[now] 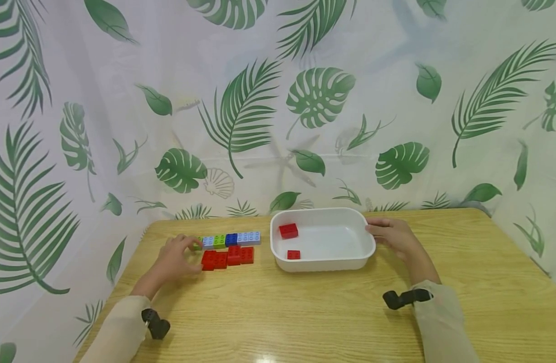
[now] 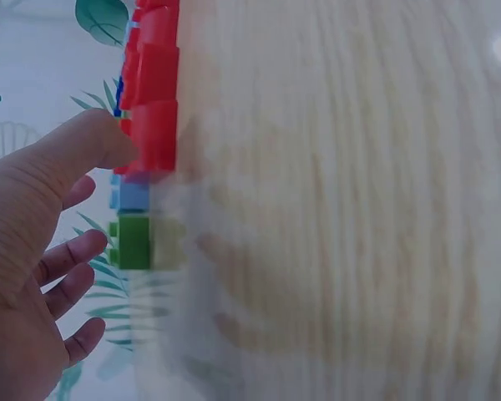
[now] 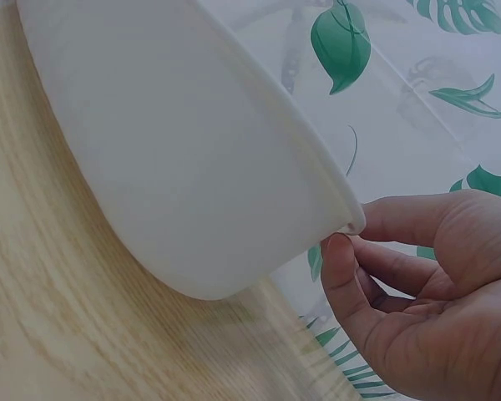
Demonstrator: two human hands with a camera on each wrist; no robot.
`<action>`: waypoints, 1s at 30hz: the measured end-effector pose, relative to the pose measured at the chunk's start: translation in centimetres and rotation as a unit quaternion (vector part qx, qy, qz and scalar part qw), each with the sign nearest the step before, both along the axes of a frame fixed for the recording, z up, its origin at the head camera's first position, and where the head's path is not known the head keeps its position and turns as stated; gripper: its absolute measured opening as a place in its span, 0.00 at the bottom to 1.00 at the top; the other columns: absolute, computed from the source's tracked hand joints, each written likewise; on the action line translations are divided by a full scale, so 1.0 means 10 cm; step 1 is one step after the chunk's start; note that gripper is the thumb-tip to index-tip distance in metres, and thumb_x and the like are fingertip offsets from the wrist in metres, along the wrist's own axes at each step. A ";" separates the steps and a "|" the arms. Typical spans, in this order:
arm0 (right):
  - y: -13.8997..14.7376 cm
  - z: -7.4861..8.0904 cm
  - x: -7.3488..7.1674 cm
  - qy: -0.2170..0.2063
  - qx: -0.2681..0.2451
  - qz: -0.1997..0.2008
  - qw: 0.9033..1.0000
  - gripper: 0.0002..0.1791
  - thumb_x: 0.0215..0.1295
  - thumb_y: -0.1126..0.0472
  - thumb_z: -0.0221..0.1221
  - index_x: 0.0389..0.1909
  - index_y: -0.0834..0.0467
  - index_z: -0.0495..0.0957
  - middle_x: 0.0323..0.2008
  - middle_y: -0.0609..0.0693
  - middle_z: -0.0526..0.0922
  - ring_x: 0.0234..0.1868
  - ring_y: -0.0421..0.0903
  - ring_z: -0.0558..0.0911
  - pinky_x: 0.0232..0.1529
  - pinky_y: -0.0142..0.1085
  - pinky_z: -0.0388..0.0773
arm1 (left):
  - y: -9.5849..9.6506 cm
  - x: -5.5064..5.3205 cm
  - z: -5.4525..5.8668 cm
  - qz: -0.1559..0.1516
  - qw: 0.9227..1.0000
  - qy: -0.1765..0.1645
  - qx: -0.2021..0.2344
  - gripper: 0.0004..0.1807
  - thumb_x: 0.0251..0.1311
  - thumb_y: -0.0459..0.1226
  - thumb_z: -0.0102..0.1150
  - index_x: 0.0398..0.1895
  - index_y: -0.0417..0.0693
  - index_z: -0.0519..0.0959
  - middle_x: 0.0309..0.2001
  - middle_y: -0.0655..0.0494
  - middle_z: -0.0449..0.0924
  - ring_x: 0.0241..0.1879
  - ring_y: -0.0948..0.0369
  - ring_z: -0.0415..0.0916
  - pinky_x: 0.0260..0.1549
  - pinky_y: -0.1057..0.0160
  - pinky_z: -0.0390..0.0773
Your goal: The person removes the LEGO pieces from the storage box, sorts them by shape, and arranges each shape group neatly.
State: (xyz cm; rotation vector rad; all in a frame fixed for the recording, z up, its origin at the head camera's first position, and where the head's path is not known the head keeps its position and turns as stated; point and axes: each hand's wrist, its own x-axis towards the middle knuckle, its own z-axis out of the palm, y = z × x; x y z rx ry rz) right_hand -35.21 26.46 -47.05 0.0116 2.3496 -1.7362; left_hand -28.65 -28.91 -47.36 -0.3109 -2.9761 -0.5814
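Observation:
My left hand (image 1: 172, 259) is at the left end of a row of several red toy bricks (image 1: 221, 260). In the left wrist view its thumb (image 2: 108, 138) is at the nearest red brick (image 2: 154, 138), while the other fingers are spread loosely, holding nothing. I cannot tell whether the thumb touches the brick. My right hand (image 1: 397, 239) pinches the right rim of a white plastic tub (image 1: 325, 265) between thumb and fingers, seen closely in the right wrist view. Two red bricks lie inside the tub, a larger one (image 1: 289, 231) and a smaller one (image 1: 293, 254).
Behind the red bricks runs a line of green (image 1: 220, 241), dark blue (image 1: 231, 239) and light blue bricks (image 1: 249, 238). All stand on a wooden table (image 1: 296, 312). A leaf-patterned cloth (image 1: 259, 191) hangs beyond its back edge.

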 end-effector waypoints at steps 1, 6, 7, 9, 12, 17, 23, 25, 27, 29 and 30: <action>0.01 0.00 0.00 0.001 0.000 0.000 1.000 0.32 0.74 0.55 0.59 0.70 0.70 0.67 0.67 0.63 0.75 0.45 0.31 0.81 0.51 0.30 0.83 | 0.02 -0.01 0.01 0.000 1.000 0.004 0.000 0.25 0.47 0.42 0.77 0.50 0.52 0.79 0.46 0.45 0.78 0.47 0.46 0.69 0.44 0.47 0.70; 0.00 0.00 0.01 0.007 0.003 0.000 1.000 0.32 0.74 0.54 0.60 0.70 0.70 0.68 0.66 0.62 0.76 0.45 0.31 0.81 0.52 0.31 0.82 | 0.19 -0.06 0.12 -0.011 1.000 0.002 0.013 0.27 0.50 0.41 0.75 0.55 0.51 0.79 0.48 0.46 0.79 0.49 0.48 0.70 0.48 0.45 0.71; 0.00 0.00 0.02 0.009 0.004 -0.001 1.000 0.32 0.74 0.54 0.60 0.70 0.70 0.68 0.65 0.61 0.76 0.45 0.32 0.81 0.51 0.31 0.82 | 0.24 -0.06 0.15 -0.015 1.000 0.003 0.019 0.26 0.51 0.40 0.74 0.56 0.51 0.79 0.48 0.46 0.79 0.50 0.47 0.70 0.49 0.44 0.71; -0.01 0.01 0.03 0.012 0.003 0.000 1.000 0.32 0.74 0.54 0.60 0.69 0.70 0.68 0.65 0.62 0.76 0.45 0.31 0.81 0.51 0.30 0.82 | 0.34 -0.07 0.22 -0.025 0.999 0.005 0.025 0.26 0.52 0.40 0.74 0.57 0.51 0.79 0.49 0.46 0.79 0.52 0.47 0.70 0.51 0.42 0.72; -0.02 0.02 0.04 0.015 0.001 0.001 1.000 0.32 0.74 0.55 0.60 0.69 0.71 0.68 0.65 0.64 0.76 0.45 0.31 0.81 0.51 0.30 0.83 | 0.50 -0.10 0.32 -0.042 0.999 0.013 0.031 0.27 0.54 0.40 0.73 0.58 0.51 0.78 0.51 0.45 0.80 0.55 0.46 0.72 0.55 0.39 0.71; -0.03 0.04 0.04 0.014 -0.005 0.002 1.000 0.31 0.74 0.56 0.59 0.69 0.72 0.68 0.67 0.67 0.73 0.45 0.31 0.81 0.51 0.30 0.82 | 0.79 -0.19 0.45 -0.073 0.997 0.022 0.029 0.27 0.56 0.41 0.72 0.60 0.52 0.78 0.52 0.49 0.80 0.55 0.47 0.72 0.56 0.41 0.72; -0.04 0.06 0.06 0.010 -0.007 0.000 1.000 0.31 0.74 0.57 0.59 0.69 0.72 0.68 0.65 0.63 0.76 0.44 0.31 0.81 0.49 0.29 0.82 | 1.12 -0.31 0.55 -0.105 0.994 0.012 0.037 0.28 0.57 0.46 0.73 0.61 0.56 0.78 0.52 0.53 0.79 0.56 0.51 0.69 0.55 0.46 0.74; -0.04 0.07 0.06 0.011 -0.009 -0.001 1.000 0.31 0.74 0.57 0.59 0.69 0.72 0.67 0.65 0.64 0.76 0.44 0.32 0.81 0.49 0.29 0.82 | 1.24 -0.35 0.57 -0.121 0.992 0.013 0.037 0.27 0.57 0.45 0.73 0.60 0.55 0.78 0.51 0.52 0.80 0.55 0.51 0.69 0.55 0.45 0.73; -0.03 0.08 0.07 0.013 -0.010 0.001 1.000 0.31 0.74 0.57 0.59 0.69 0.73 0.67 0.66 0.66 0.75 0.45 0.32 0.81 0.50 0.30 0.83 | 1.37 -0.37 0.60 -0.142 0.989 0.016 0.030 0.26 0.57 0.43 0.73 0.59 0.53 0.79 0.51 0.52 0.80 0.54 0.50 0.70 0.56 0.45 0.72; -0.03 0.07 0.07 0.013 -0.011 0.001 1.000 0.31 0.74 0.57 0.59 0.69 0.73 0.67 0.67 0.67 0.74 0.45 0.32 0.81 0.50 0.30 0.83 | 1.48 -0.40 0.62 -0.165 0.986 0.020 0.017 0.25 0.56 0.42 0.73 0.58 0.52 0.80 0.50 0.50 0.81 0.53 0.51 0.71 0.55 0.46 0.72; -0.03 0.07 0.06 0.014 -0.009 0.001 1.000 0.31 0.74 0.57 0.59 0.69 0.73 0.67 0.67 0.67 0.74 0.45 0.32 0.81 0.49 0.30 0.83 | 1.54 -0.41 0.63 -0.175 0.984 0.018 0.009 0.25 0.56 0.42 0.74 0.58 0.52 0.80 0.50 0.49 0.81 0.53 0.51 0.71 0.55 0.47 0.72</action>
